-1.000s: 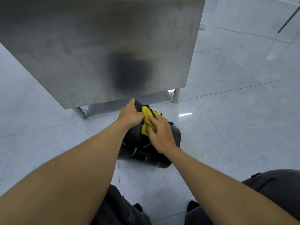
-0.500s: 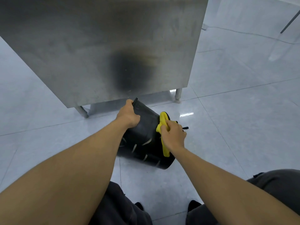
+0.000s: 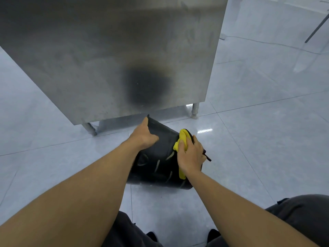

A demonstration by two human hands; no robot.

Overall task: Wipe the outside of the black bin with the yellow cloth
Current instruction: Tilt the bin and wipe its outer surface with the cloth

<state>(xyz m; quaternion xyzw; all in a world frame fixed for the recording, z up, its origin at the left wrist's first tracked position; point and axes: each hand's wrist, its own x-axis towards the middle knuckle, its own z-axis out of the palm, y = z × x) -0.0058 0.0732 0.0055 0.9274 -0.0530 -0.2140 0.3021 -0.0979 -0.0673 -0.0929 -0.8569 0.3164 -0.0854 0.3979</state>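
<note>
The black bin lies tipped on the pale tiled floor, its rim towards the steel cabinet. My left hand grips the bin's upper rim edge and holds it in place. My right hand presses the yellow cloth flat against the bin's right side. A strip of the cloth also sticks out below my palm. The bin's far side and inside are hidden.
A stainless steel cabinet on short legs stands just behind the bin, with a dark reflection on its panel. My knees in dark trousers are at the bottom edge. A thin metal pole leans at the far right.
My right hand has slid the yellow cloth from the top of the bin over to its right side. My left hand has stayed on the rim.
</note>
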